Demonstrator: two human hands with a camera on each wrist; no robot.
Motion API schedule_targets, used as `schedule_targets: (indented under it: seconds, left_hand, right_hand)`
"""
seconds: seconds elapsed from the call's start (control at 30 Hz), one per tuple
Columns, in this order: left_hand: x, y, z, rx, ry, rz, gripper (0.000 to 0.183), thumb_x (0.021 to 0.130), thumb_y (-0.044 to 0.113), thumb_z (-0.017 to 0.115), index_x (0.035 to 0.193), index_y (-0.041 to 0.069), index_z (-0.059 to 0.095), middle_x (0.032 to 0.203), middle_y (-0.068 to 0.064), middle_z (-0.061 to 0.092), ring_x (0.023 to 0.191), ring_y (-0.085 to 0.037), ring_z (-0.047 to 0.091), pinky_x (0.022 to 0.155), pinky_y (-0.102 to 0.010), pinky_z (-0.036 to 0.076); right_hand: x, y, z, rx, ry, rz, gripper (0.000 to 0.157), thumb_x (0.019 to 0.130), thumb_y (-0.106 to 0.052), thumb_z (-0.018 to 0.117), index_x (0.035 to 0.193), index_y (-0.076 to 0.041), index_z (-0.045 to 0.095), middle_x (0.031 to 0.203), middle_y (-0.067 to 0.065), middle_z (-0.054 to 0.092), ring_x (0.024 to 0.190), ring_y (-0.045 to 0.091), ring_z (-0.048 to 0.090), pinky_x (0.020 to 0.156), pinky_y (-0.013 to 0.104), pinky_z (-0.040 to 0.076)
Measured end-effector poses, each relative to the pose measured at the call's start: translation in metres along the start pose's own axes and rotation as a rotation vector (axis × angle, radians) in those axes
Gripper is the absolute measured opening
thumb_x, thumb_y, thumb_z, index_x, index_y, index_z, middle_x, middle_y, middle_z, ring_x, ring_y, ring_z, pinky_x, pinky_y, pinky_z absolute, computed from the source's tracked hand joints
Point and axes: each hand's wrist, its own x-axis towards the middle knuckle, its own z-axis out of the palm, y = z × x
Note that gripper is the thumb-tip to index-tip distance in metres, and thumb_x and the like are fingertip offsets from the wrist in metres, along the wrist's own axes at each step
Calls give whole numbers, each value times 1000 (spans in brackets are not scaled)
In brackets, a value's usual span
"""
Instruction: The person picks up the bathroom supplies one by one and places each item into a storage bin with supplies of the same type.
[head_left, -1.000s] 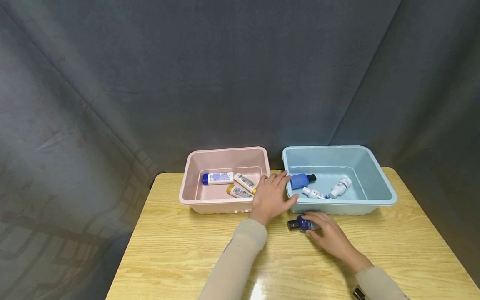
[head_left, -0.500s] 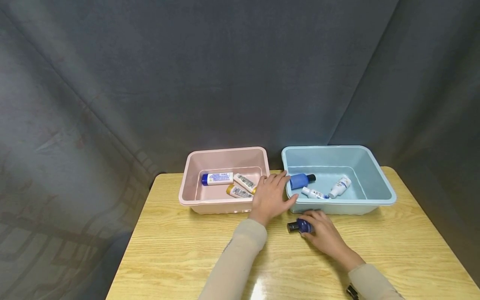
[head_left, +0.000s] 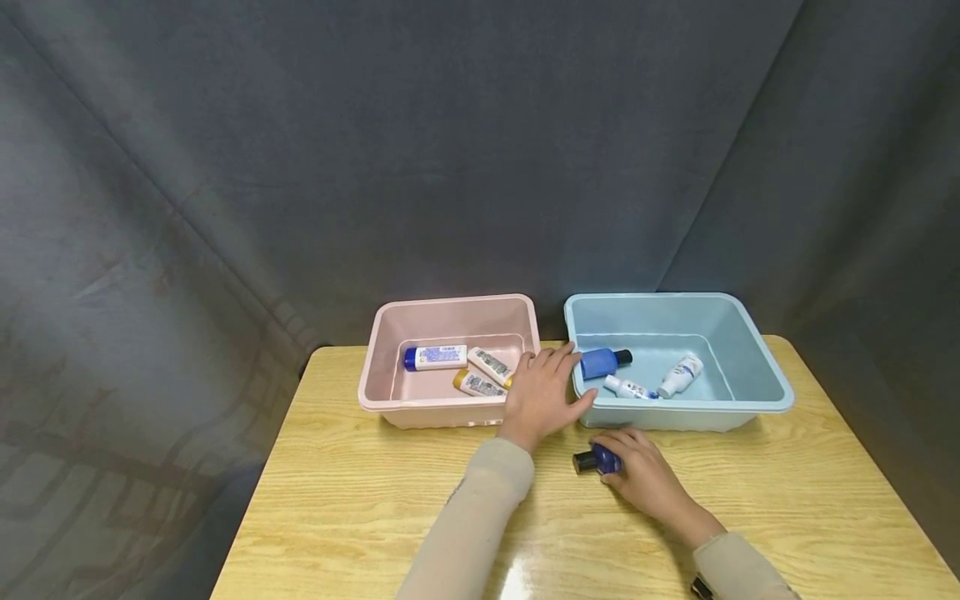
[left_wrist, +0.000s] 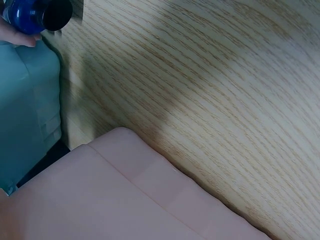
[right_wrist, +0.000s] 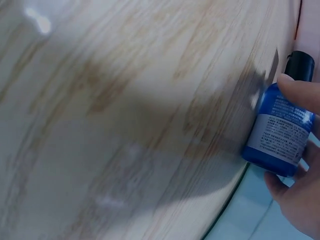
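Note:
In the head view my right hand (head_left: 647,477) grips a dark blue bottle with a black cap (head_left: 607,459) just in front of the light blue bin (head_left: 675,407). The right wrist view shows the thumb near the cap end and the white printed label on the blue bottle (right_wrist: 280,132). My left hand (head_left: 542,395) lies with spread fingers over the near corners of the pink bin (head_left: 442,406) and the blue bin, holding nothing. Whether its fingertips press on the rims is hard to tell.
Inside the pink bin lie a white tube with a blue cap (head_left: 438,357) and two pale tubes with yellow caps (head_left: 480,384). The blue bin holds a blue bottle (head_left: 600,362) and two white bottles (head_left: 681,375). Both bins stand at the wooden table's (head_left: 360,517) back edge, before a grey curtain (head_left: 450,167).
My right hand has shifted left along the dark blue bottle and closed round it, and the bottle has moved slightly toward the person. The left hand has stayed in place.

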Motion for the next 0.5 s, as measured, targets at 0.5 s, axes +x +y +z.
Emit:
schedule_targets:
  seconds: [0.5]
  left_hand:
    - [0, -1, 1, 4, 2, -1, 70, 93, 73, 30, 148, 31, 45, 155, 11, 39, 132, -12, 43, 108, -39, 33]
  right_hand:
    - [0, 0, 5, 3, 54, -31, 63, 62, 9, 86, 120, -4, 67, 117, 12, 66, 110, 35, 56, 94, 54, 45]
